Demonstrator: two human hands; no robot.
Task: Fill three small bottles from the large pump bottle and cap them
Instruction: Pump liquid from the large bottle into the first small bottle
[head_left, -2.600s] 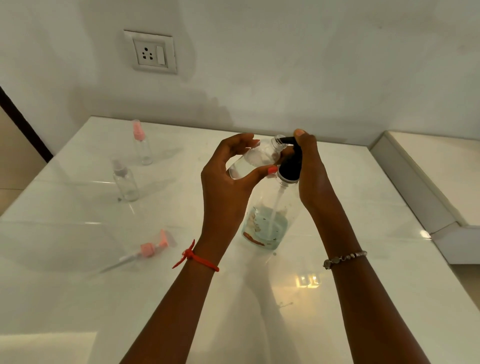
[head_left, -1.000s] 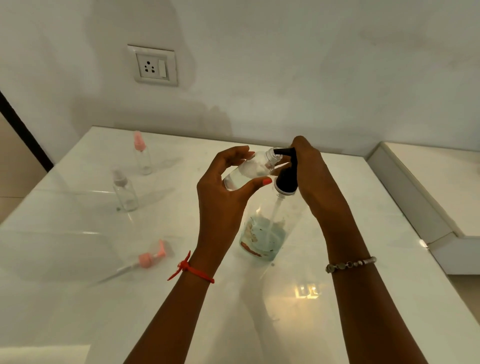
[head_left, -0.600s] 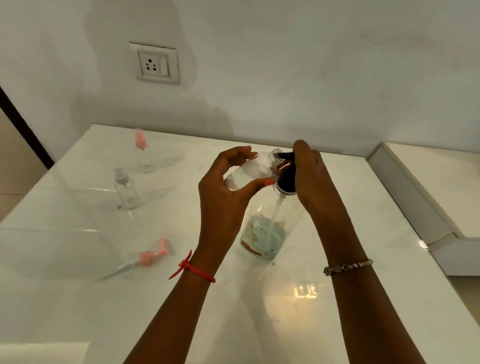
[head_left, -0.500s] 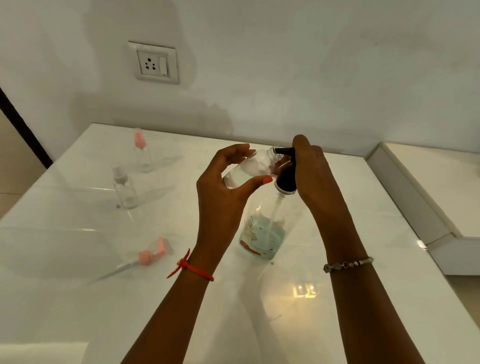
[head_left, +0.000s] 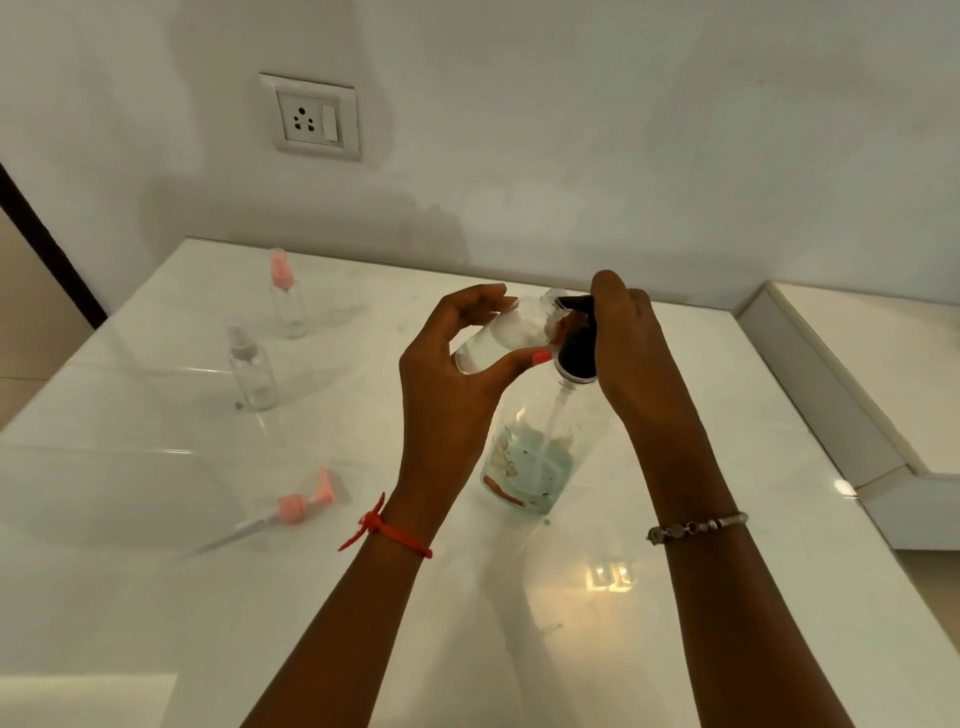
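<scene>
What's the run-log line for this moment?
phase: filling | left hand: tilts small bottle at spout | right hand: on pump head | loose pink cap: on table

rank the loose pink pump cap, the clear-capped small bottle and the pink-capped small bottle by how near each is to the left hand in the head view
1. loose pink pump cap, lying down-left of the left hand.
2. clear-capped small bottle, standing farther left.
3. pink-capped small bottle, at the back left.

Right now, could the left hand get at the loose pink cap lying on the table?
Probably not yet: the left hand is holding a small bottle at the pump. The path to the pink cap looks open once the bottle is set down.
</scene>
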